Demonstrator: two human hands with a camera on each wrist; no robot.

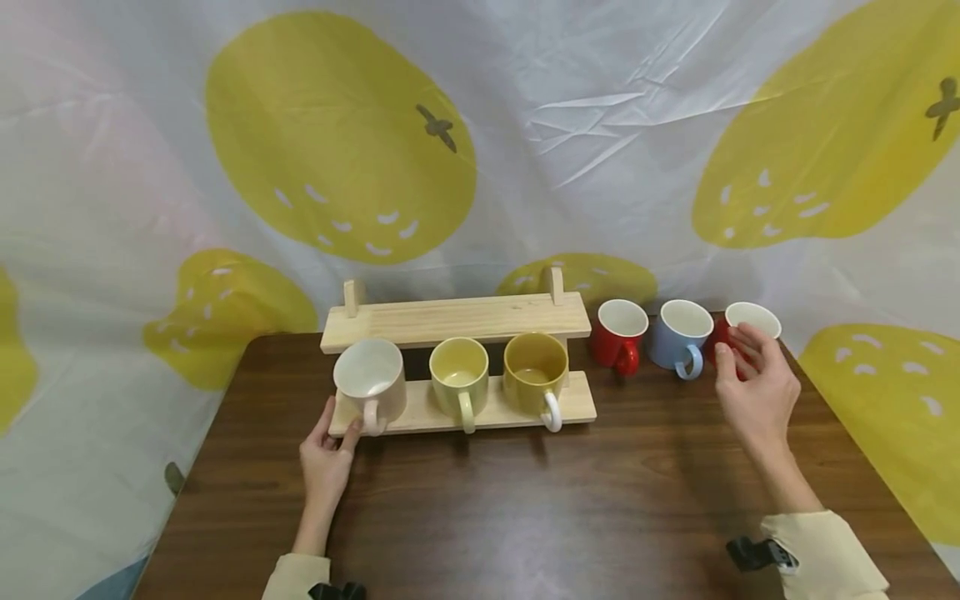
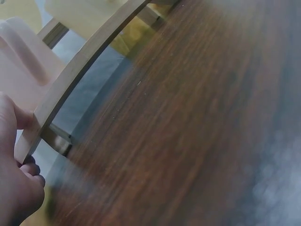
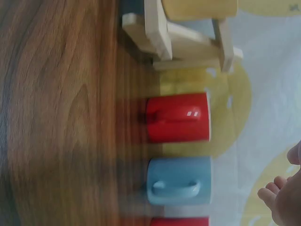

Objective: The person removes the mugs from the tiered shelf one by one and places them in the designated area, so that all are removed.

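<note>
Left hand (image 1: 326, 461): pinching wooden rack (image 1: 457, 320), 8 o'clock
Right hand (image 1: 759, 390): spread
Red mug (image 1: 754, 314), 3 o'clock: likely fragile; grasp body

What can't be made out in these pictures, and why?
Head view: whether the far-right red mug has a handle; the right hand covers much of it.
Right wrist view: most of that mug, cut off by the bottom edge.
Left wrist view: the whole pink mug and left hand; the left edge crops both.
Left wrist view: the pale yellow mug's rim, cut off by the top edge.
</note>
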